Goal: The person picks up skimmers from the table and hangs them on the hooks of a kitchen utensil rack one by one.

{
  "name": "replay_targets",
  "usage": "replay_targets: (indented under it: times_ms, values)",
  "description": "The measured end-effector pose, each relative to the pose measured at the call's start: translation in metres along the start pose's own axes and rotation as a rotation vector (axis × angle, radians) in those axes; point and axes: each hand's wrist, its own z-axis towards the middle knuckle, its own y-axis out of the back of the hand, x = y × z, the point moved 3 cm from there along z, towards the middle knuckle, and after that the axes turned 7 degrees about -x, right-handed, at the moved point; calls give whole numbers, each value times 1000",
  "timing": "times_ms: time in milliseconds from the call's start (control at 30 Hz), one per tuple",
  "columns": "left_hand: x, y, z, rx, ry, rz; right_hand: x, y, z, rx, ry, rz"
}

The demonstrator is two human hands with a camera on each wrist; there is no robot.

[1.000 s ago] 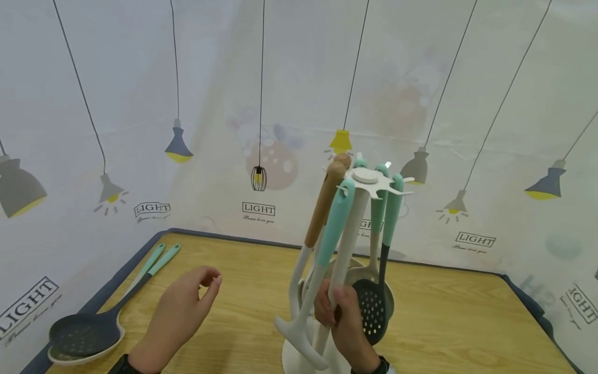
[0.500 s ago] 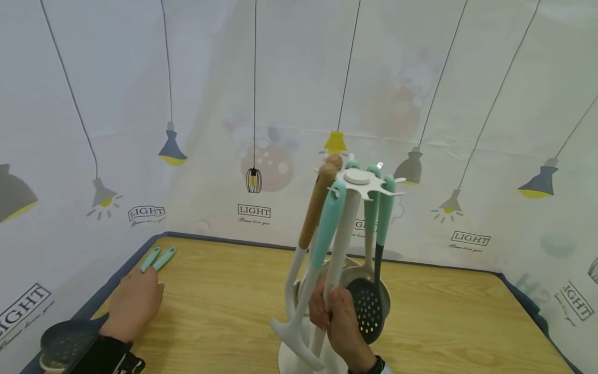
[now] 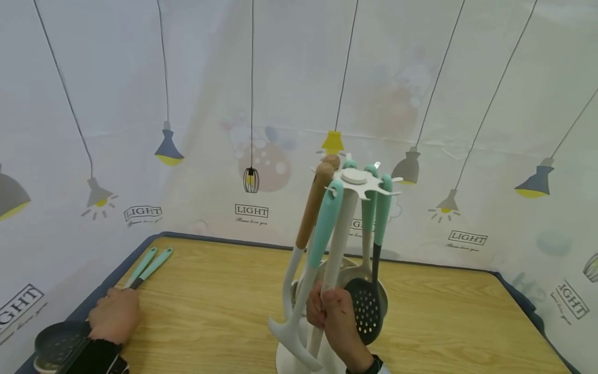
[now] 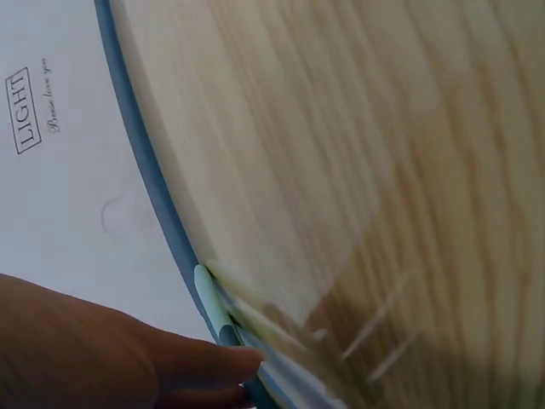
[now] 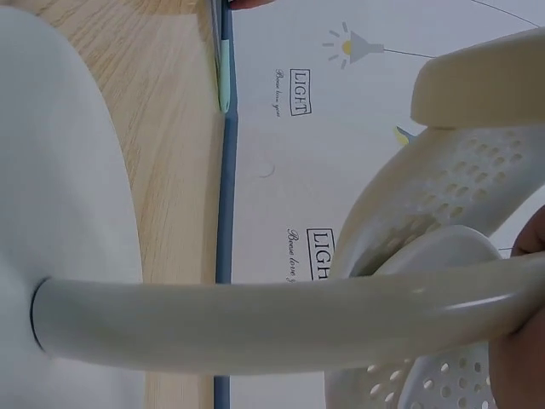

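Note:
My right hand [image 3: 338,317] grips the white post of an upright utensil stand [image 3: 343,239], fingers curled round its lower part. Kitchen tools hang from the stand's hooks, among them a dark slotted skimmer [image 3: 366,306], a mint-handled white tool with a curved end [image 3: 294,335] and a brown-handled one [image 3: 312,213]. At the table's left edge my left hand [image 3: 114,314] lies over the shafts of two mint-handled tools: a dark skimmer [image 3: 60,340] and a pale one [image 3: 141,266] beneath it. In the left wrist view a fingertip [image 4: 247,362] overlaps a dark neck; I cannot tell whether it pinches.
A wood-grain table [image 3: 210,291] has a dark blue edge [image 3: 233,241] at the back and left. Behind it hangs a pale sheet [image 3: 289,78] printed with lamps. The stand's round white base [image 5: 68,213] fills the left side of the right wrist view.
My left hand has moved left from over the table onto the two tools, then a little down along their shafts. My right hand keeps its grip on the stand.

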Motion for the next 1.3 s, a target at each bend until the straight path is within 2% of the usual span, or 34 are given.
replay_targets:
  times_ms: [167, 300, 467, 833, 1067, 1300]
  values:
    - [3, 3, 0, -45, -25, -4, 0, -2, -1, -32, -9, -30]
    - [5, 4, 2, -72, -24, -15, -1, -3, 0, -40, 36, -37]
    - [9, 4, 2, -92, -42, -15, 0, -7, 0, -82, 80, -102]
    - [9, 8, 0, -156, -46, -22, 2, -10, -3, -167, 72, -179]
    - [10, 7, 0, -204, -53, -34, 1, -14, -2, -185, 168, -162]
    - [11, 5, -2, -229, -80, -34, 2, -18, -2, -247, 207, -277]
